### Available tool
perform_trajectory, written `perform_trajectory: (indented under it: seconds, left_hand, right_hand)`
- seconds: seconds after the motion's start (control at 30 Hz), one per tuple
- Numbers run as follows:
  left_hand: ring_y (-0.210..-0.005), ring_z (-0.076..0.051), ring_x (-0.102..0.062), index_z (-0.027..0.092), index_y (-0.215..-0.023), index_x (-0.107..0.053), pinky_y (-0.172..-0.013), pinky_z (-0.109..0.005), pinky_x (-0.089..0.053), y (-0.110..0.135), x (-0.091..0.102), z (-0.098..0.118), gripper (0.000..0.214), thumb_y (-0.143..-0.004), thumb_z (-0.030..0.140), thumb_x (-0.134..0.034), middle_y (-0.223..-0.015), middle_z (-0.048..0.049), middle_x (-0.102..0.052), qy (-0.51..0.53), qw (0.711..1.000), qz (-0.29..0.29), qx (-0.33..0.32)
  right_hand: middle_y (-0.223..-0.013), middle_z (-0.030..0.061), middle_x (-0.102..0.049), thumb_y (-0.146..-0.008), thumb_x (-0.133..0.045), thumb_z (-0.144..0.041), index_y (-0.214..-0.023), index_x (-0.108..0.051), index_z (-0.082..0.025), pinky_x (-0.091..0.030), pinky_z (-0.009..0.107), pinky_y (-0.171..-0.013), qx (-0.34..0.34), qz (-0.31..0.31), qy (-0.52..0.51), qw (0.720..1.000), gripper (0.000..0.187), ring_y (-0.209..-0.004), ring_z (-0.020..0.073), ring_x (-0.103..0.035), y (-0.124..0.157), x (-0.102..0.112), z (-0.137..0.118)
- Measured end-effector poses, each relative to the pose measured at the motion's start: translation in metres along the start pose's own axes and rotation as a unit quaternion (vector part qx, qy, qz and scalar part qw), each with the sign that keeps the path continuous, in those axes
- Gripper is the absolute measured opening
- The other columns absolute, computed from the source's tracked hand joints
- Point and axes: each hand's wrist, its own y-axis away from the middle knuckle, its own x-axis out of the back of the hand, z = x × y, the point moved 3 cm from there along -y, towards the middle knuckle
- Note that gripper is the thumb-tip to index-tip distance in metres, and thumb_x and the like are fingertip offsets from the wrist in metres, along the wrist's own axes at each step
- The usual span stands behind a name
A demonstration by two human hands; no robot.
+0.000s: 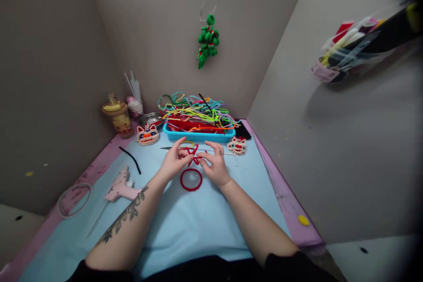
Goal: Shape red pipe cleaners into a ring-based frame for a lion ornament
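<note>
Both my hands meet over the blue cloth, holding a piece bent from red pipe cleaner [193, 157] with star-like crossing arms. My left hand [176, 159] pinches its left side between thumb and fingers. On its right side, my right hand [215, 165] is closed with thumb and fingertips at the red strands. Just below lies a round red pipe cleaner ring [191, 190], apart from both hands. A dark pointed blade [165, 148] shows beside my left hand, its other end hidden. Behind the fingers is a curved yellow piece [189, 143].
A blue tray [198, 137] heaped with coloured pipe cleaners stands behind my hands, flanked by two lion-face pieces [147, 135]. At left lie a pink glue gun [119, 187] and a black pipe cleaner [131, 160]. A cup [119, 120] and metal bowl [150, 118] stand behind.
</note>
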Motion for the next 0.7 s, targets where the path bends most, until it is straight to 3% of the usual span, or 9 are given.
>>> perform_trajectory:
  seconds: [0.17,0.4,0.53,0.7]
  left_hand:
    - [-0.060,-0.011,-0.055,0.011,-0.139,-0.031,-0.061,-0.024,-0.040,0.000,-0.002,0.000,0.079,-0.071,0.027,-0.068,-0.063,0.0041,-0.059,-0.018,0.999,-0.040,-0.024]
    - [-0.059,-0.011,-0.054,0.010,-0.137,-0.027,-0.060,-0.023,-0.040,-0.003,0.000,-0.007,0.082,-0.069,0.028,-0.069,-0.064,0.0048,-0.058,0.009,0.997,-0.076,-0.002]
    - [-0.056,-0.009,-0.051,0.010,-0.136,-0.027,-0.058,-0.023,-0.038,-0.007,0.006,-0.012,0.084,-0.068,0.031,-0.071,-0.062,0.0061,-0.057,0.031,0.996,-0.076,0.025]
    - [-0.052,-0.008,-0.046,0.006,-0.133,-0.034,-0.055,-0.023,-0.033,-0.008,0.008,-0.014,0.083,-0.065,0.031,-0.075,-0.058,0.0065,-0.055,0.069,0.989,-0.099,0.082]
  right_hand:
    - [-0.140,0.0044,-0.038,-0.081,-0.060,-0.025,-0.080,-0.071,-0.024,-0.025,0.049,-0.109,-0.018,-0.029,-0.026,0.999,0.011,-0.130,0.0277,-0.032,-0.001,-0.003,-0.003]
    - [-0.148,0.0061,-0.030,-0.079,-0.064,-0.033,-0.073,-0.069,-0.021,-0.021,0.046,-0.111,-0.097,-0.094,-0.122,0.983,0.014,-0.137,0.0273,-0.028,-0.003,-0.007,0.006]
    - [-0.147,0.0074,-0.034,-0.080,-0.062,-0.044,-0.081,-0.069,-0.022,-0.019,0.046,-0.113,-0.117,-0.130,-0.162,0.971,0.022,-0.137,0.0258,-0.029,-0.003,-0.007,0.017]
    - [-0.148,0.0064,-0.033,-0.076,-0.063,-0.056,-0.073,-0.067,-0.021,-0.021,0.042,-0.114,-0.122,-0.137,-0.271,0.945,0.035,-0.138,0.0250,-0.030,-0.003,-0.009,0.024]
